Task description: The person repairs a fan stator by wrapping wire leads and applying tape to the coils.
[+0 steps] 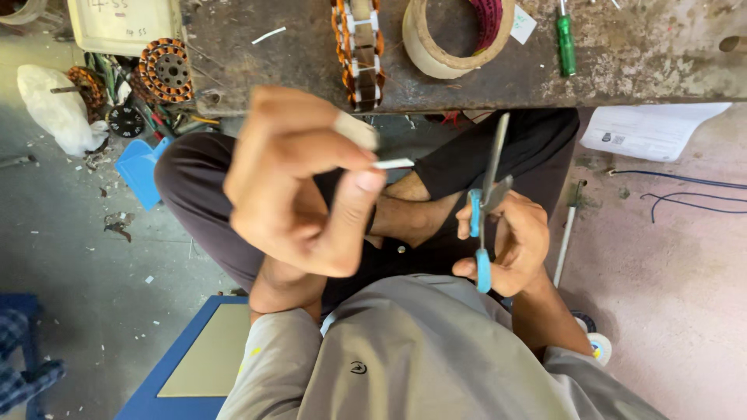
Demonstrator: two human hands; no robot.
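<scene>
My left hand point(299, 183) is raised close to the camera and pinches a small white strip point(393, 163) between thumb and fingertips. My right hand point(513, 237) grips blue-handled scissors point(486, 194), blades pointing up and slightly apart, just right of the strip. I sit cross-legged on the floor in dark trousers and a grey shirt. Ahead on a low worn bench point(607, 70) stand an orange-wound motor stator point(359, 50) on edge and a wide roll of tape point(447, 35).
A green-handled screwdriver point(566, 43) lies on the bench. More copper-wound stators point(165, 70), a white bag point(54, 109) and a blue dustpan point(140, 171) sit at the left. A paper sheet point(654, 128) and loose wires point(685, 194) lie at the right. A blue board point(194, 358) is near my left knee.
</scene>
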